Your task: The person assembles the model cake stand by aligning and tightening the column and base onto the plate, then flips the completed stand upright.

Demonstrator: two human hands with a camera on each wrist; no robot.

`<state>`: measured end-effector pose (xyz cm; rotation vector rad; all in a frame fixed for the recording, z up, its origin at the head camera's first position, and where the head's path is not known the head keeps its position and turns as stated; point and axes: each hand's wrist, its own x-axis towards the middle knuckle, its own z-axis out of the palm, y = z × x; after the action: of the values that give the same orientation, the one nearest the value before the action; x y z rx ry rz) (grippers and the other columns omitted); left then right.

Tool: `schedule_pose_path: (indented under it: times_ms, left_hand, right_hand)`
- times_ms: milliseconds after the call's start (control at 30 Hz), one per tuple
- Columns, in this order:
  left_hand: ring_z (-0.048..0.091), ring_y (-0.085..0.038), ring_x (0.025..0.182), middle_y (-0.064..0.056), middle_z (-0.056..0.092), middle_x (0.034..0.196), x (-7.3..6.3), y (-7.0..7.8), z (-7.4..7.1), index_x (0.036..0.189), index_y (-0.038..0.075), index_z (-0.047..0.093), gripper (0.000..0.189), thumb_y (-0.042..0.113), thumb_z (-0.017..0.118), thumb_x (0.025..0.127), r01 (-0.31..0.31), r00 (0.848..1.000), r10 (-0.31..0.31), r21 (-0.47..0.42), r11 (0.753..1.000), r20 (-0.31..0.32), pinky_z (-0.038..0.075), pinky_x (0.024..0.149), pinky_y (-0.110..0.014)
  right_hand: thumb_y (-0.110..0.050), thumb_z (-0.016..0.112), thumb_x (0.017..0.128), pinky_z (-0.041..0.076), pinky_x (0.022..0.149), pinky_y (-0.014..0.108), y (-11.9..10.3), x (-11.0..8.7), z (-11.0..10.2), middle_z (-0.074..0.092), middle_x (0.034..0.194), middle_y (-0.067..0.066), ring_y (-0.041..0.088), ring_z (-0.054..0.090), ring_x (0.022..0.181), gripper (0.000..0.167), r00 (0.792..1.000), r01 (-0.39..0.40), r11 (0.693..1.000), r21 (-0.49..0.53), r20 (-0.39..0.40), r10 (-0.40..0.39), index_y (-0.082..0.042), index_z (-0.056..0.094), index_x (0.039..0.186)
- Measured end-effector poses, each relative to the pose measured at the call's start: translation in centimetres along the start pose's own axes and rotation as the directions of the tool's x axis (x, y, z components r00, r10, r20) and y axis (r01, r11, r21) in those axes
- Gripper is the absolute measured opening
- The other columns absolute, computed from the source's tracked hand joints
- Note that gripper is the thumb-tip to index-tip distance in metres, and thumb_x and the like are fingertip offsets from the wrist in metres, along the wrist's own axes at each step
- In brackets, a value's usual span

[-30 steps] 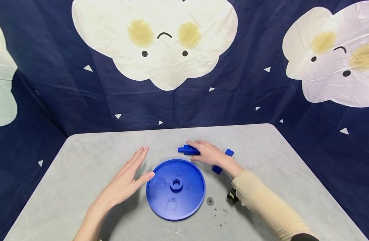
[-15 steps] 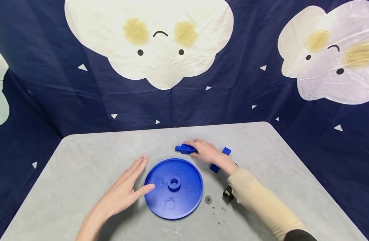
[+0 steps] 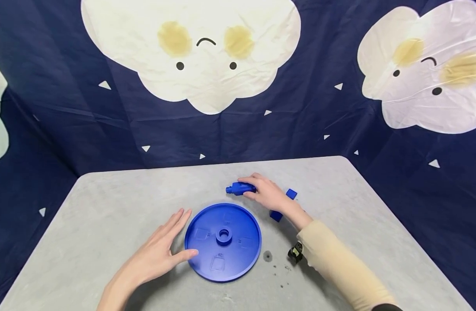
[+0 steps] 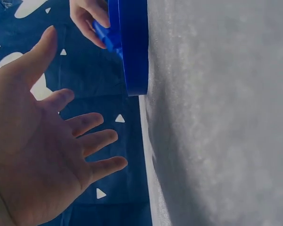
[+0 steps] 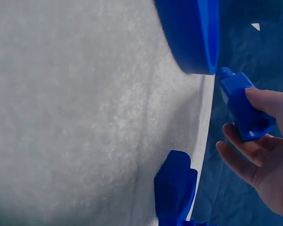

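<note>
A pale gray table (image 3: pixel 125 198) with rounded far corners stands before a navy cloth backdrop (image 3: pixel 175 129), printed with small white triangles and big pale clouds (image 3: pixel 206 82) bearing yellow patches. Dark spots (image 3: pixel 267 256) mark the tabletop to the right of a round blue disc (image 3: pixel 239 255), which lies flat near the middle with a raised collar (image 3: pixel 224 242) at its center. Beyond the disc's far rim, a person's right hand (image 3: pixel 266 192) pinches a blue necked piece (image 3: pixel 241 188) between thumb and fingers, off the table, its neck pointing left. The left hand (image 3: pixel 160 252) is spread at the disc's left side, thumb apart from the fingers, holding nothing. Two more blue parts, a block (image 3: pixel 276 215) and a smaller one (image 3: pixel 291 194), show on either side of the right forearm; a beige sleeve (image 3: pixel 340 263) covers the arm behind them. Compared with a second earlier, the left hand sits farther back along the disc, the right hand is raised a little, and the necked piece, then level, tips neck-down. The disc stays put.
</note>
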<state>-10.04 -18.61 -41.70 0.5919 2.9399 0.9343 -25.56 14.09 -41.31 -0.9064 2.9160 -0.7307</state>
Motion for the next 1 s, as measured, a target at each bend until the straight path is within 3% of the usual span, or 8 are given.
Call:
schedule_pose_path:
  times_ms: [200,300,433,733,1000]
  left_hand:
    - [0.034,-0.047,0.152,-0.019,0.031,0.168,-0.2,-0.1,-0.1,0.164,0.026,0.03,0.095,0.061,0.073,0.087,0.005,1.0,-0.005,0.035,0.999,0.002,0.032,0.117,-0.072]
    - [0.036,-0.049,0.151,-0.02,0.033,0.167,-0.3,-0.2,-0.1,0.163,0.024,0.033,0.095,0.061,0.074,0.086,0.011,1.0,-0.011,0.052,0.999,0.01,0.034,0.115,-0.072]
    - [0.038,-0.051,0.148,-0.022,0.036,0.165,-0.3,-0.3,0.1,0.161,0.02,0.038,0.094,0.059,0.077,0.084,0.024,0.999,-0.026,0.072,0.997,0.025,0.037,0.113,-0.072]
    - [0.037,-0.055,0.147,-0.027,0.036,0.163,-0.2,-0.4,0.2,0.16,0.016,0.038,0.095,0.059,0.076,0.085,0.066,0.992,-0.074,0.082,0.994,0.098,0.038,0.112,-0.071]
    - [0.036,-0.057,0.146,-0.031,0.037,0.161,-0.2,-0.6,0.5,0.16,0.014,0.038,0.094,0.059,0.074,0.086,0.098,0.984,-0.113,0.109,0.989,0.14,0.037,0.112,-0.072]
  right_hand:
    - [-0.027,0.071,0.098,0.052,0.079,0.032,-0.2,-0.5,-0.6,0.067,0.125,0.007,0.02,0.06,0.096,0.046,0.993,-0.015,0.994,0.112,-0.112,0.028,-0.02,0.062,0.143]
    - [-0.027,0.071,0.098,0.053,0.079,0.029,-0.3,-1.0,-0.8,0.067,0.129,0.005,0.018,0.061,0.1,0.045,0.987,-0.016,0.989,0.144,-0.153,0.038,-0.022,0.063,0.142]
    - [-0.027,0.071,0.098,0.059,0.087,0.033,-0.6,-2.0,-1.3,0.067,0.132,0.005,0.018,0.065,0.11,0.045,0.98,-0.017,0.98,0.2,-0.193,0.056,-0.019,0.063,0.142]
    - [-0.028,0.073,0.097,0.062,0.091,0.041,-1.8,-3.9,-2.0,0.067,0.133,0.007,0.022,0.066,0.114,0.046,0.958,-0.03,0.957,0.287,-0.265,0.109,-0.02,0.062,0.141]
    - [-0.026,0.075,0.096,0.062,0.089,0.032,-2.8,-4.9,-2.1,0.068,0.131,0.005,0.018,0.066,0.11,0.045,0.941,-0.016,0.944,0.33,-0.315,0.126,-0.02,0.064,0.139]
